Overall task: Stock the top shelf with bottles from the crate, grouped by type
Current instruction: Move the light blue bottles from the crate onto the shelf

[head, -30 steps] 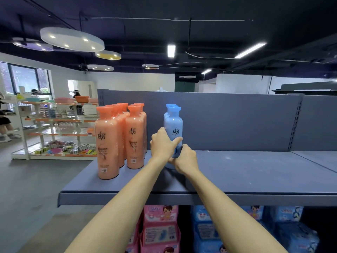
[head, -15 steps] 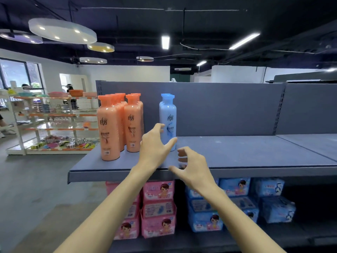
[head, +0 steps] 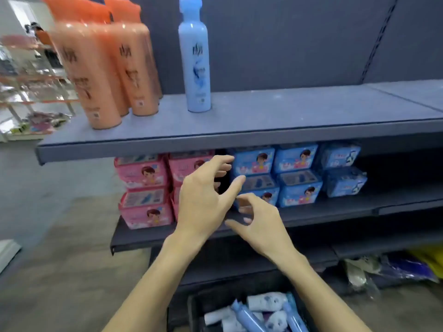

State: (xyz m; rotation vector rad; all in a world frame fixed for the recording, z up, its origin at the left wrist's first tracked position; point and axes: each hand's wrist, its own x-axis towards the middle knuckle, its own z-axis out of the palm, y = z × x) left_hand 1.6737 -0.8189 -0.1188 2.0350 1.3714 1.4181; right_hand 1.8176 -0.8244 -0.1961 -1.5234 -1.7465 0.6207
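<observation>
Both hands off the blue bottle [head: 195, 56], now lowered mid-frame: left hand [head: 203, 200] and right hand [head: 261, 224] loosely spread, empty, above the crate [head: 191, 305].

My left hand [head: 203, 202] and right hand [head: 261, 226] hover empty, fingers loosely spread, below the top shelf [head: 239, 137] where the blue bottle [head: 195, 56] stands right of the orange bottles [head: 107, 68].

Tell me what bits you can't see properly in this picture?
- Orange bottles, head view: tops cut off by the upper edge, labels smeared by blur.
- Crate: the lower edge cuts it off and both arms cover its sides, so its bottles can't be counted.
- Pink packs: the left hand hides some.
- Blue packs: the right hand hides part of one.
</observation>
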